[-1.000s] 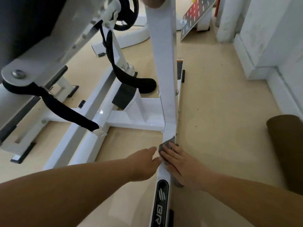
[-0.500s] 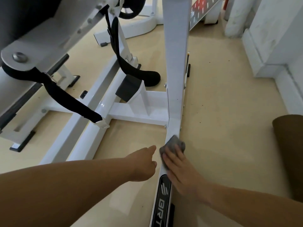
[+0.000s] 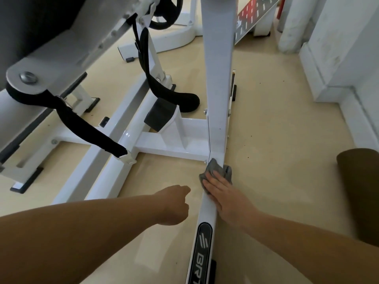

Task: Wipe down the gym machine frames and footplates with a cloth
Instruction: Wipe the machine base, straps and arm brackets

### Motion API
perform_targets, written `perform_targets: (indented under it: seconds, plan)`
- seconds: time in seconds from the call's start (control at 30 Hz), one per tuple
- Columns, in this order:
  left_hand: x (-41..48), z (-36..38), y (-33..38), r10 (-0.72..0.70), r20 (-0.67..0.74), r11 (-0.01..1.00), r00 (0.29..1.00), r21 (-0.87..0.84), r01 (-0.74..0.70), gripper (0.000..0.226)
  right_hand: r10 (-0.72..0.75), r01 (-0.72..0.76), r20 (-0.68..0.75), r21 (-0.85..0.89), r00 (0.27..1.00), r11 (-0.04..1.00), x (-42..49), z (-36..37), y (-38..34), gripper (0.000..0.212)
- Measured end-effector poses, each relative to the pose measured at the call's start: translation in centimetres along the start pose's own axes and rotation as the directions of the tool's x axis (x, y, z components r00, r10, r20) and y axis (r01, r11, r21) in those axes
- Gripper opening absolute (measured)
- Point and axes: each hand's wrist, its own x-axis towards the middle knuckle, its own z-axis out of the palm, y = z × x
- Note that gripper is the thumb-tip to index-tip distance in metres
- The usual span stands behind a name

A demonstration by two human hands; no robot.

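Observation:
A white gym machine frame fills the view, with an upright post (image 3: 218,83) rising from a floor rail (image 3: 207,210) that bears a black logo badge. A grey cloth (image 3: 215,168) lies over the rail right at the foot of the post. My right hand (image 3: 225,194) presses flat on the cloth, fingers straight and pointing towards the post. To the left of the rail, my left hand (image 3: 174,206) hovers over the floor, fingers loosely curled, holding nothing. A white cross member (image 3: 164,146) joins the post to the other rails.
Black straps (image 3: 86,128) hang from the padded part of the machine at the upper left. A tilted footplate with red and dark slots (image 3: 252,15) stands at the back. White wall and skirting (image 3: 338,64) run along the right. A brown rounded shape (image 3: 361,191) sits at the right edge.
My right hand has slid the cloth forward along the rail to the foot of the post. My left hand has drifted slightly left, away from the rail.

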Motion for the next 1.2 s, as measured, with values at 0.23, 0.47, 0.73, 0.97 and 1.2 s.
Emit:
perform_targets:
  seconds: [0.23,0.47,0.73,0.97,1.2]
  plan:
    - [0.3,-1.9,2.3,-0.007,-0.051,0.994,0.999,-0.111,0.002,0.058,-0.073,0.052,0.052,0.318,0.996,0.947,-6.4,-2.6,-3.6,0.03]
    - [0.7,-5.5,7.6,0.027,-0.232,0.974,0.972,-0.215,-0.078,0.047,0.737,-0.472,0.03,0.785,0.676,0.401,-2.2,-10.0,1.9,0.03]
    - [2.4,-8.1,9.5,0.066,-0.352,0.971,0.934,-0.194,-0.141,0.033,0.779,-0.419,0.081,0.875,0.622,0.244,-0.4,-15.0,1.1,0.033]
    - [6.5,-7.4,9.5,0.138,-0.232,0.964,0.963,-0.191,-0.184,0.032,0.848,-0.455,-0.032,0.833,0.529,0.315,0.6,-17.3,2.8,0.033]
    - [7.1,-9.8,6.5,-0.103,-0.34,0.878,0.935,-0.473,-0.076,0.03,0.847,-0.297,0.014,0.939,0.531,0.171,8.9,-20.1,-0.6,0.032]
